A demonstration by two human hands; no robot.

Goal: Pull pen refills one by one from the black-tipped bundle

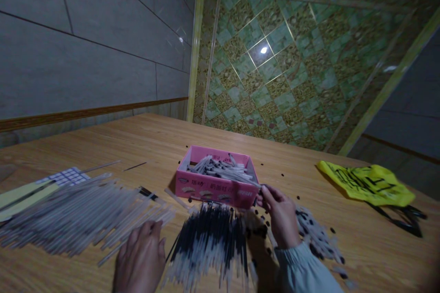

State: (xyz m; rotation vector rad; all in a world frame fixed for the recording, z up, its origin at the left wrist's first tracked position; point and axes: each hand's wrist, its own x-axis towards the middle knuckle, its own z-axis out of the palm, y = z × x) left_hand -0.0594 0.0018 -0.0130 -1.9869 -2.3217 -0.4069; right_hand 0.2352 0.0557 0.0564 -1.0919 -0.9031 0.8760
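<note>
In front of the box (209,191) and to its left, the left hand (140,256) lies back upward, fingers curled beside the clear tubes (85,213); I cannot tell whether its grip holds one. Directly in front of the box, the dark tubes (209,242) fan out, black ends toward it. In front of the box and to its right, a pale blue sleeve (302,268) leads to the right hand (280,215), at the box's front right corner. Thumb and fingers draw together there; blur hides whether that grip pinches anything.

The clear tubes spread left of the box, past them a yellow sheet (30,199) and a checked sheet (65,178). Right of the box is a heap (318,236) of small pale and black pieces; farther right lies a yellow bag (367,183) with black straps (398,222).

The pink box stands on the surface (154,139), more tubes (223,169) jumbled inside it. Left of the box, beyond the clear tubes, lies a thin dark stick (134,166). Well beyond the box are green tiles (268,91), with a grey wall (103,55) to its left.
</note>
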